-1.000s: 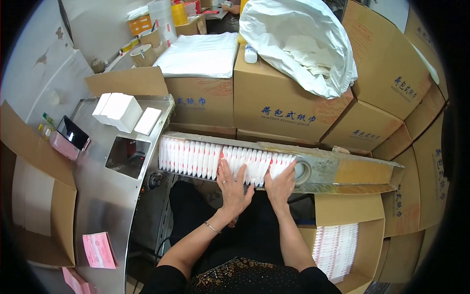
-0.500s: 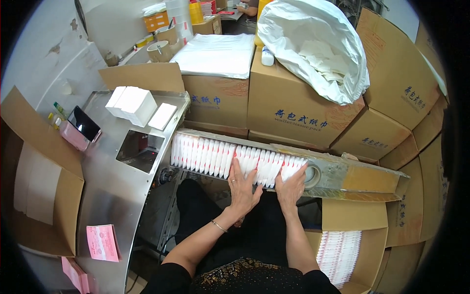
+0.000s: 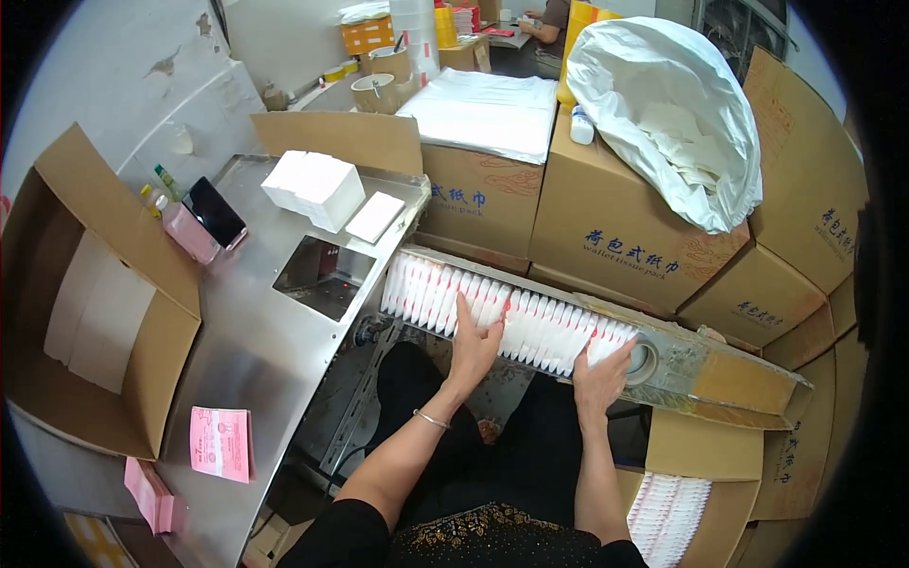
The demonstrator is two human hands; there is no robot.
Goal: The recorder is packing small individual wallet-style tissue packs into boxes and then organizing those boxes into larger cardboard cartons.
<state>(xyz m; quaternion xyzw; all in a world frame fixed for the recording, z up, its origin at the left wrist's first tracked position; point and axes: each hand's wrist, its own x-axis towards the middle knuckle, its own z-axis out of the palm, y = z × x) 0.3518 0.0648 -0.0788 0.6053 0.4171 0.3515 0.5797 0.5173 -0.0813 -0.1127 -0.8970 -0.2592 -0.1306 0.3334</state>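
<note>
A long row of white tissue packs (image 3: 540,327) with red marks stands on edge in a narrow metal trough (image 3: 677,374) in front of me. My left hand (image 3: 473,352) grips the row left of its middle, its thumb and fingers on either side of a few packs. At the row's right end, my right hand (image 3: 602,377) is closed around the last packs. A roll of tape (image 3: 643,362) lies in the trough just beyond that hand. Below it on the right, an open carton (image 3: 705,440) contains more packs (image 3: 668,519) in stacked rows.
A steel table (image 3: 232,355) on the left carries white tissue stacks (image 3: 314,189), a phone (image 3: 214,212) and a pink packet (image 3: 220,443). Behind the trough stand large cartons (image 3: 620,204), one under a white bag (image 3: 606,71). Another person (image 3: 551,28) sits far back.
The view has swung left. My left hand has slid left along the row, its fingers drawing in around packs; my right hand stays at the right end, its fingers more curled.
</note>
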